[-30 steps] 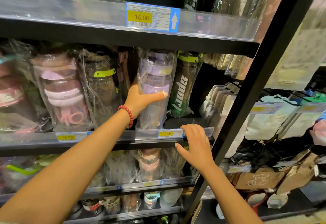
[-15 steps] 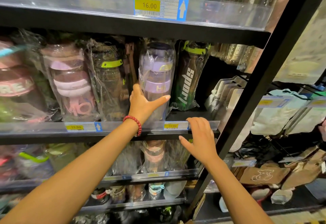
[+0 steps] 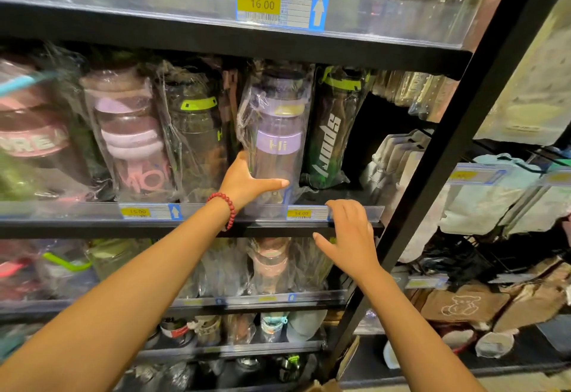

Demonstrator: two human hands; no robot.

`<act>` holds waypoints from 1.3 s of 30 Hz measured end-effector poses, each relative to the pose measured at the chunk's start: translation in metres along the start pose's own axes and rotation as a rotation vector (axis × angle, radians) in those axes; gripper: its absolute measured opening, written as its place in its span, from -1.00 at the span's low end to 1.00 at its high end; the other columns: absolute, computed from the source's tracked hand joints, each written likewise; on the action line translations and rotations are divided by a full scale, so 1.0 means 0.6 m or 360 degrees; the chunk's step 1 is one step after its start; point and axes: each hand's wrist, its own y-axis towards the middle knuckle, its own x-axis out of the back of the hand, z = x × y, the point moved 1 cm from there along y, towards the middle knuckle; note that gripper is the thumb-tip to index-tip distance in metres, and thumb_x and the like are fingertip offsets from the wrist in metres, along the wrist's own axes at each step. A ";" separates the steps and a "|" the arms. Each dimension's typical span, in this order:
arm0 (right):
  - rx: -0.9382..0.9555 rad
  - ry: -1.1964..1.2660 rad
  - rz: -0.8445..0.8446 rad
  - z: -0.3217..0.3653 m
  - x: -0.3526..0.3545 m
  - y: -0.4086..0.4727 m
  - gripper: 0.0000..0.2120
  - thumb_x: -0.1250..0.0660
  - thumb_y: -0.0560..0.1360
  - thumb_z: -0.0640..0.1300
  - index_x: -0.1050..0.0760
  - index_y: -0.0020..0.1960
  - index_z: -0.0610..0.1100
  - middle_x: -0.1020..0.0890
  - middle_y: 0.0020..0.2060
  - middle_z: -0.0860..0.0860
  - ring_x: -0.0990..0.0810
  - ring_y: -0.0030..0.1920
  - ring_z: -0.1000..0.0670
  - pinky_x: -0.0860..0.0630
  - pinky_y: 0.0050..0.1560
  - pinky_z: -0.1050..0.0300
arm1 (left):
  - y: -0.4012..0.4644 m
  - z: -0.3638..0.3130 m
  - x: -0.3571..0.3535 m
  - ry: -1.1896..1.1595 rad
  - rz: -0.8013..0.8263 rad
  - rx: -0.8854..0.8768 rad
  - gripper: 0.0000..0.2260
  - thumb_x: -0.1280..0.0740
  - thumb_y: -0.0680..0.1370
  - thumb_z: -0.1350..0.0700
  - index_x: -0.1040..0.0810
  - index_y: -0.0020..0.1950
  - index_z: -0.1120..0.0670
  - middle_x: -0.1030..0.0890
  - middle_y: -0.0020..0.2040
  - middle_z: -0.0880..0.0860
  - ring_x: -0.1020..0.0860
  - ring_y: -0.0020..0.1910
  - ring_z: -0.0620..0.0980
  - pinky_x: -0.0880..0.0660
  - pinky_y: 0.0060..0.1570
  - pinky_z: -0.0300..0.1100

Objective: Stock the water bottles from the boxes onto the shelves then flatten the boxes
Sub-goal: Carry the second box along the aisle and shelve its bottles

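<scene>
— Item one, nearest to you?

— My right hand (image 3: 350, 237), fingers spread and empty, fingertips resting on the clear price rail (image 3: 355, 213) at the shelf's front edge. It grips nothing.

— Item two?

— My left hand (image 3: 247, 180), red bead bracelet (image 3: 224, 207) at the wrist. It is wrapped partway round the lower body of the purple bottle (image 3: 278, 144), thumb across the front, the other fingers behind where I cannot see them. A loose clasp, not a full fist.

— Location of the bottle?

— Upright on the middle shelf (image 3: 92, 228), in a plastic sleeve, base just behind the rail. Dark bottle with green clip (image 3: 194, 132) on its left, green sport bottle (image 3: 332, 141) on its right, both close.

— Risks?

— The sleeve looks slick; my judgement is the bottle could slip or tip forward over the low rail if I let go before it sits flat. Pushing it back crooked could nudge the sport bottle, which leans a little.

— Boxes?

— Only a cardboard corner (image 3: 321, 387) at the bottom edge; flattening not yet done.
</scene>
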 end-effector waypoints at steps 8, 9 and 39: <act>-0.0008 -0.0030 0.0115 0.005 0.011 0.001 -0.47 -0.38 0.42 0.05 -0.36 0.31 -0.11 -0.42 0.20 -0.02 -0.31 0.27 -0.06 -0.41 0.12 -0.03 | -0.002 0.010 -0.003 0.0043 -0.0038 -0.0027 -0.24 -0.57 0.29 0.03 -0.31 0.39 0.11 -0.49 0.27 0.04 -0.48 0.23 0.00 -0.41 0.17 -0.18; -0.0014 -0.0040 0.0138 0.005 0.013 0.002 -0.47 -0.37 0.43 0.06 -0.35 0.32 -0.10 -0.41 0.21 -0.02 -0.30 0.28 -0.05 -0.40 0.12 -0.02 | -0.002 0.008 -0.002 0.0071 -0.0041 -0.0033 -0.24 -0.57 0.29 0.01 -0.32 0.39 0.11 -0.49 0.27 0.04 -0.48 0.23 0.00 -0.41 0.17 -0.18; 0.0247 0.0861 0.0173 0.313 -0.007 0.062 -0.37 -0.38 0.49 -0.08 -0.21 0.47 -0.18 -0.36 0.36 -0.12 -0.35 0.36 -0.07 -0.28 0.32 0.12 | -0.159 0.069 0.287 0.0177 -0.0785 -0.0006 -0.55 -0.51 0.38 0.14 -0.46 0.21 0.17 -0.53 0.12 0.09 -0.50 0.09 -0.01 -0.42 0.14 -0.18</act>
